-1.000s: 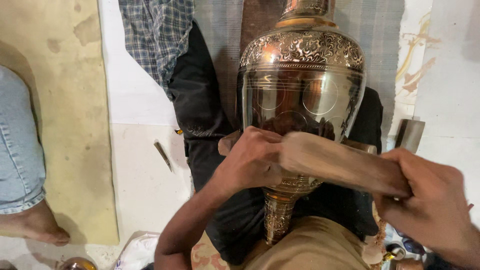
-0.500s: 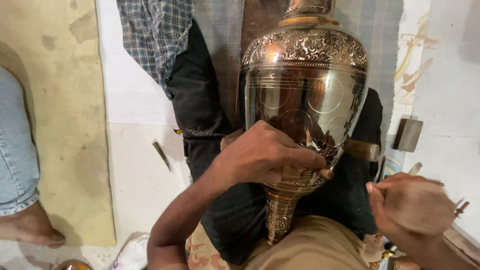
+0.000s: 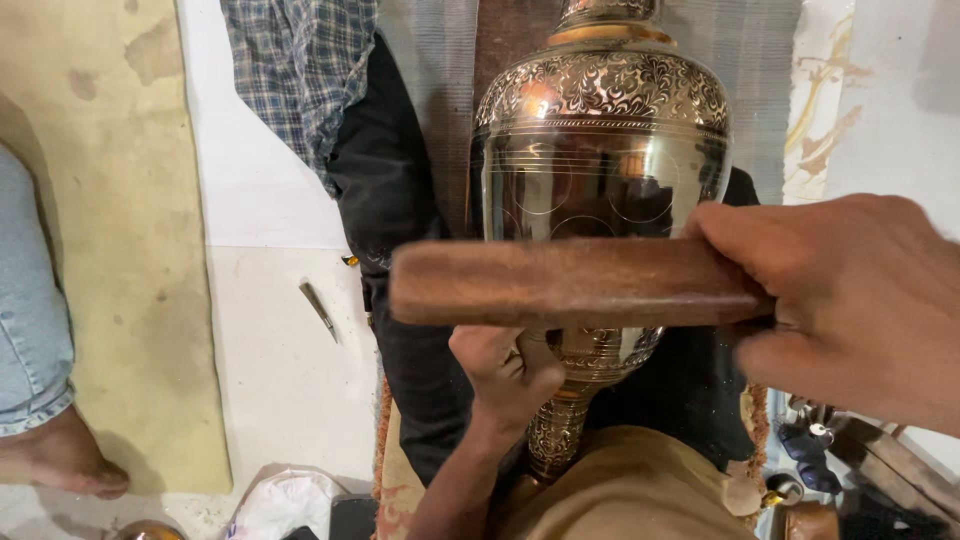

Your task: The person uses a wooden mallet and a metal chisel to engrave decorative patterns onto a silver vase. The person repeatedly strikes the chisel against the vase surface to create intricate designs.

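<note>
The big engraved brass vase (image 3: 600,150) fills the middle of my view, lying tilted across my lap with its narrow patterned foot toward me and its wide shoulder and gold-banded neck pointing away. Its upper band is chased with scrolling leaves, and the polished belly below carries faint scribed circles. Behind it lies dark cloth (image 3: 400,200), with a checked shirt (image 3: 300,70) further off on the pale floor (image 3: 270,330).

My right hand (image 3: 860,300) comes in large from the right, fingers curled and closed tight around the end of a brown wooden block (image 3: 570,282). I hold the block level, crossing in front of the vase's lower belly, so it hides the strip of metal just under the scribed circles.

My left hand (image 3: 505,370) sits beneath the block, against the vase where the belly narrows to the foot. The fingers are bunched together as if pinching something small against the brass, but I cannot tell what, if anything, is in them.

At the far left, another person's bare foot (image 3: 60,455) and jeans leg (image 3: 30,300) rest on a tan mat (image 3: 110,200). A small slim metal tool (image 3: 318,308) lies on the floor, well apart from both hands.
</note>
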